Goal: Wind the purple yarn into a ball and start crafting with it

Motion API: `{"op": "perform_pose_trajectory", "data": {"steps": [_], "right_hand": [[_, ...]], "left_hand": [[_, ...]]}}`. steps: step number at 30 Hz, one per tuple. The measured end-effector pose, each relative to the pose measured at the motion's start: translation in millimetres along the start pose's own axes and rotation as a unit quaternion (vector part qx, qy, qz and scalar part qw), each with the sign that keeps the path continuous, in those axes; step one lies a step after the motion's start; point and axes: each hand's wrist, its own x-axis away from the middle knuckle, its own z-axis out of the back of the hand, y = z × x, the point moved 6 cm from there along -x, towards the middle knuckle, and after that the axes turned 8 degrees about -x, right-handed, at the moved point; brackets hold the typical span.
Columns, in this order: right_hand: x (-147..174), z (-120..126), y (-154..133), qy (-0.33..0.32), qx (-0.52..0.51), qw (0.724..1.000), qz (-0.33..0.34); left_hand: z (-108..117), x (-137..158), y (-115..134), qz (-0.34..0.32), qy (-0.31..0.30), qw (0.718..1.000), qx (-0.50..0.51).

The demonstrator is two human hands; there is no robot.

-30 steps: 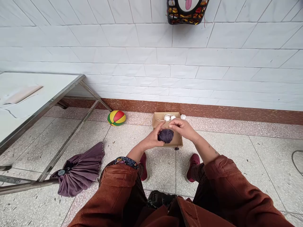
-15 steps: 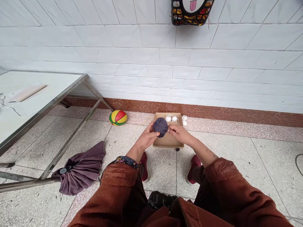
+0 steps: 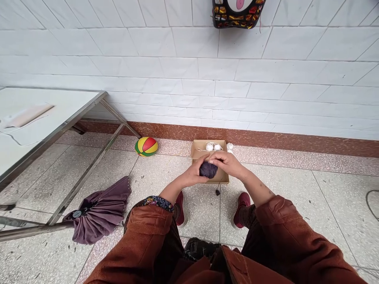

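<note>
A ball of dark purple-grey yarn [image 3: 208, 169] rests in my left hand [image 3: 192, 174], with the thumb and fingers curved around its left side. My right hand [image 3: 227, 162] is closed in a pinch at the ball's upper right, on the yarn; the strand itself is too thin to make out there. A dark strand hangs below the right hand, with a small dark clump [image 3: 218, 192] at its lower end. Under both hands an open cardboard box [image 3: 197, 153] sits on the floor. Small white yarn balls [image 3: 213, 147] lie at its far side, loose white thread around them.
More white balls [image 3: 230, 147] sit just right of the box. A striped ball [image 3: 146, 146] lies by the wall. At left stand a metal-framed table [image 3: 74, 100] and a purple folded umbrella [image 3: 103, 215]. A black basket [image 3: 237, 19] hangs on the tiled wall.
The yarn ball has moved slightly right and down and turned in my left hand. My right hand has shifted from the ball's right side to over its top. The small dark clump hangs lower.
</note>
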Motion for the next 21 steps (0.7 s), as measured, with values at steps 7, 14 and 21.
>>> {"op": "perform_pose_trajectory", "data": {"steps": [7, 14, 21], "right_hand": [[4, 12, 25, 0.083, 0.015, 0.994, -0.074], [9, 6, 34, 0.074, 0.066, 0.990, -0.099], [13, -12, 23, -0.040, 0.020, 0.995, -0.084]], "left_hand": [[-9, 5, 14, 0.024, -0.066, 0.959, 0.276], [2, -7, 3, 0.058, 0.097, 0.913, 0.392], [4, -14, -20, 0.146, 0.217, 0.903, 0.342]]}}
